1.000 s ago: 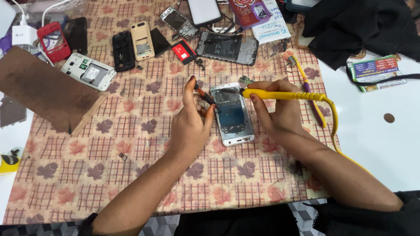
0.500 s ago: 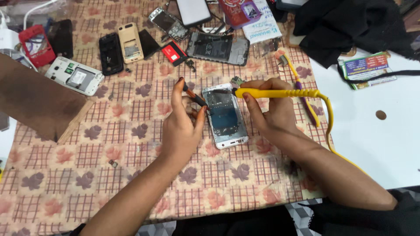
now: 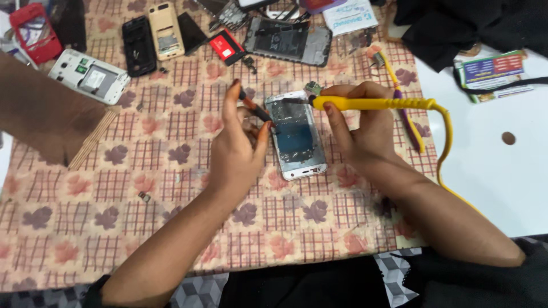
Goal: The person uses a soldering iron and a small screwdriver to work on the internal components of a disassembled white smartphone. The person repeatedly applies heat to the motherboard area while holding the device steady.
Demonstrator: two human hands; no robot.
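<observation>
A person's right hand (image 3: pixel 365 128) keeps a closed grip on a yellow-handled soldering iron (image 3: pixel 371 104), held level with its dark tip at the top edge of an opened white phone (image 3: pixel 295 136). The left hand (image 3: pixel 237 149) pinches a slim dark tool with a reddish end (image 3: pixel 254 107) between thumb and fingers, its point at the phone's upper left edge. The phone lies face-open near the middle of the bench, on a checked cloth (image 3: pixel 114 228) printed with leaves, between the two hands. The iron's yellow cord (image 3: pixel 448 148) loops off the handle and runs down toward the bench's right edge. Just behind the right hand lies a yellow and purple toothbrush (image 3: pixel 399 94), pointing toward the far edge.

Along the far edge of the bench sits a spread of stripped handsets: a large grey phone frame (image 3: pixel 288 43), a small red battery (image 3: pixel 225 45), a beige phone shell (image 3: pixel 165 29), a black phone shell (image 3: pixel 138 45) and, toward the far left, a white phone back (image 3: pixel 88 76) and a red case (image 3: pixel 31 28). A brown board (image 3: pixel 45 117) lies over the left edge. At the far right corner a black cloth (image 3: pixel 468 28) is heaped beside a colourful printed packet (image 3: pixel 491 71), which rests on the bare white bench top (image 3: pixel 496 182) to the right of the checked cloth.
</observation>
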